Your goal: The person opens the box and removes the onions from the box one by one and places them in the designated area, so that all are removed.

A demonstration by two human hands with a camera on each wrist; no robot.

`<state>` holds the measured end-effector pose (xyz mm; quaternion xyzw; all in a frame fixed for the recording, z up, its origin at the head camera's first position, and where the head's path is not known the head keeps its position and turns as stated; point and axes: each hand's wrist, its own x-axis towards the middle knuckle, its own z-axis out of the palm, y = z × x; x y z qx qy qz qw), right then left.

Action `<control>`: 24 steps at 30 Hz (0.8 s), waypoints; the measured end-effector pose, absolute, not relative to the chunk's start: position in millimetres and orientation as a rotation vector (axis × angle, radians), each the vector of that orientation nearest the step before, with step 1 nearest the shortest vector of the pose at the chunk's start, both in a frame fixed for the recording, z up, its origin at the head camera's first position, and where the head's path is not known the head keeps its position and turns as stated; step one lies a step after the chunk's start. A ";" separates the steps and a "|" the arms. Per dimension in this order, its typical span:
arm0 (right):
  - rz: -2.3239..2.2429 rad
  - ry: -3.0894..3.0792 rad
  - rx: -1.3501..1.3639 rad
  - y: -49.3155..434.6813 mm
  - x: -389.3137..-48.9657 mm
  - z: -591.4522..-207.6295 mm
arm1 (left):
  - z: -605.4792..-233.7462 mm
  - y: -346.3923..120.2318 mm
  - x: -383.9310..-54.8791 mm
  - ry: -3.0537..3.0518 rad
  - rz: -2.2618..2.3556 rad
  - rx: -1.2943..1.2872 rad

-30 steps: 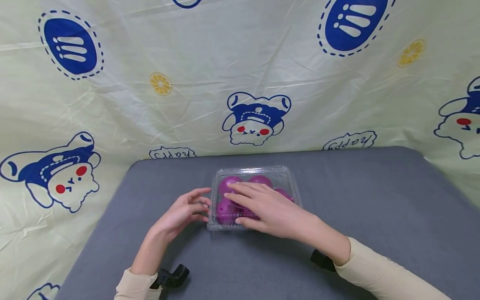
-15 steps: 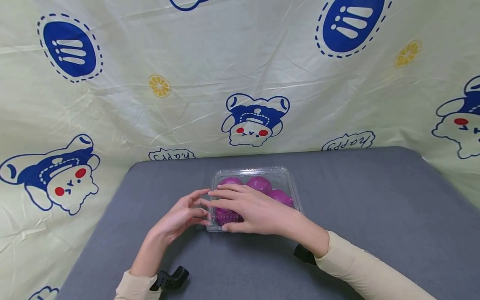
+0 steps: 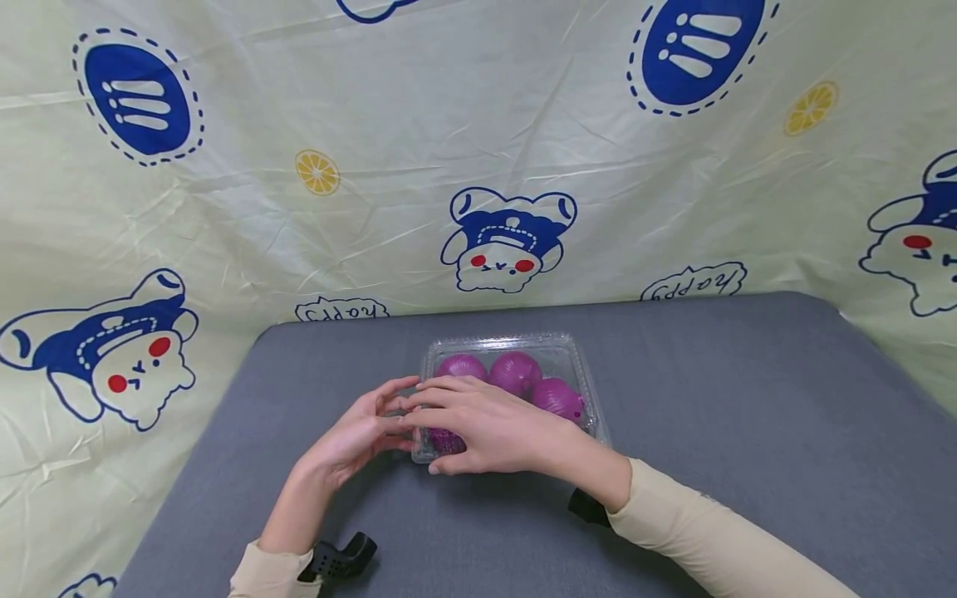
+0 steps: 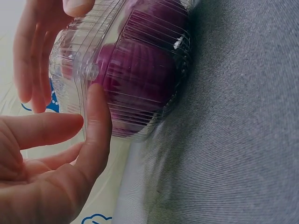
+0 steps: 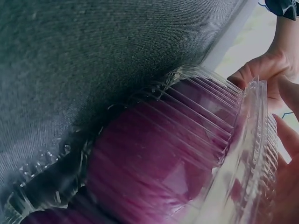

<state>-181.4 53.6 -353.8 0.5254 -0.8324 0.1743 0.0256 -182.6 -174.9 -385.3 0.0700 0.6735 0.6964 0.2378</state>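
A clear plastic clamshell box (image 3: 570, 357) with a ridged lid and base sits on the table, its lid down over the base. Several round purple things (image 3: 516, 373), finely lined like red onions, show through it. At the box's left edge is my left hand (image 3: 360, 433), the thumb (image 4: 98, 100) touching the side just below the rim, by a small clasp. My right hand (image 3: 493, 428) lies across the front of the lid with long, spread fingers, their tips reaching the left edge close to my left fingers. It hides the box's front part.
The grey table (image 3: 718, 415) extends on both sides of the box. Behind it hangs a pale printed curtain (image 3: 404, 232). A black wrist mount (image 3: 340, 556) is worn at the left sleeve, and another shows under the right wrist.
My right hand has slid left and slightly toward me over the lid, uncovering more purple things at the back right. My left hand has stayed nearly still.
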 end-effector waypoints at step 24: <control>0.457 -2.598 1.583 43.2 -191.7 -361.7 | -388.6 -181.2 -181.0 1.751 1.768 0.345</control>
